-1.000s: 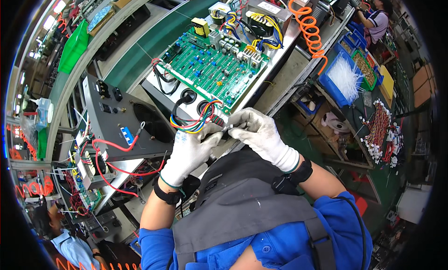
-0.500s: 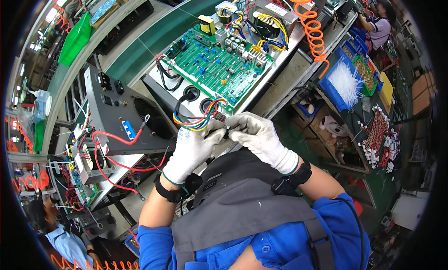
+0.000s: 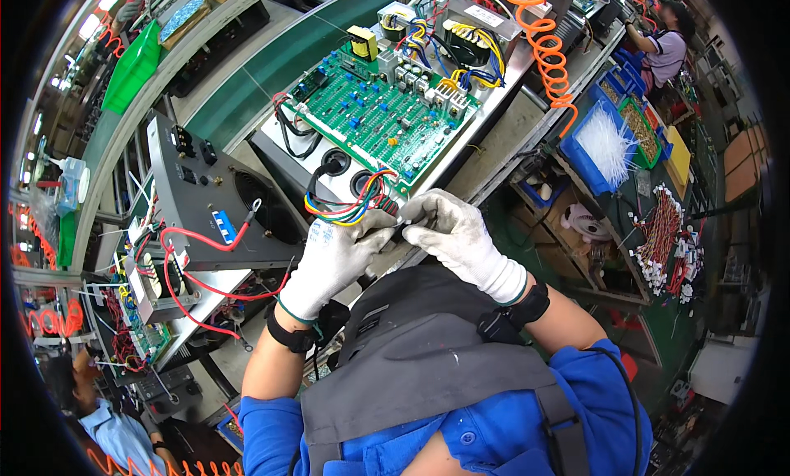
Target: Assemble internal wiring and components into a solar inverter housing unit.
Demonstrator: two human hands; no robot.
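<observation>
Your left hand [image 3: 336, 254] touches coloured wires [image 3: 355, 212], your right hand [image 3: 453, 233] just beside; both grips curled, any hold too small to tell. Green circuit board [image 3: 383, 118] beyond.

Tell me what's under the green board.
A pale metal panel shows past the edges of the green board, so the board appears to sit over it. Whatever lies directly beneath the board is covered in this view.

Small piece [image 3: 401, 222] at fingertips of left hand [image 3: 333, 250] and right hand [image 3: 453, 233]: too small to identify. Multicolored wire bundle [image 3: 355, 209]: lower ends hidden by left glove. Orange coiled hose [image 3: 162, 467], bottom left: cut off by lower edge.
</observation>
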